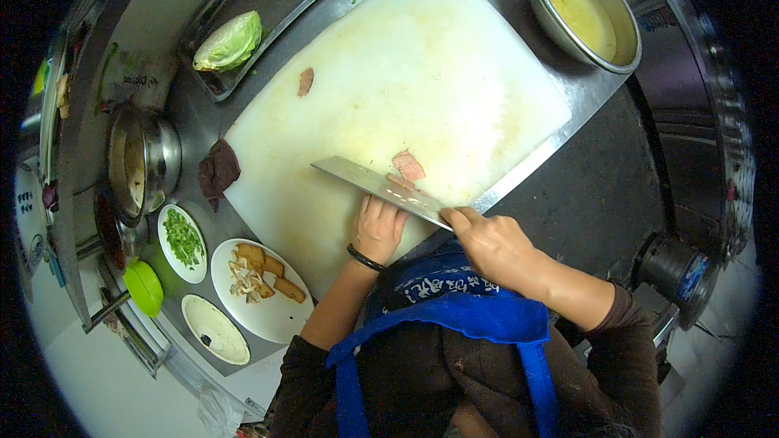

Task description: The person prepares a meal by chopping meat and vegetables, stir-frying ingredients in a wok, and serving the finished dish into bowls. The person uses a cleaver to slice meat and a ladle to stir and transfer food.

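Note:
In my right hand point(494, 248) is the handle of a wide-bladed Chinese cleaver point(359, 180). Its blade slants across the near part of a white plastic cutting board point(389, 67). My left hand point(378, 231) rests on the board just on the near side of the blade, fingertips against or under it. Whatever those fingers press on is hidden. Beyond the blade lies a pink slice of meat, apparently ham point(408, 165), and a thinner slice point(400, 182) sits right at the blade. Another slice point(306, 82) lies apart, towards the board's far left.
Left of the board are a dark cloth-like piece point(219, 170), a plate of chopped greens point(183, 242), a plate point(268, 330) with brown slices and pale shreds, and a white dish point(210, 322). A tray point(286, 9) holds cut cabbage point(228, 42). A metal bowl point(584, 18) contains yellowish liquid.

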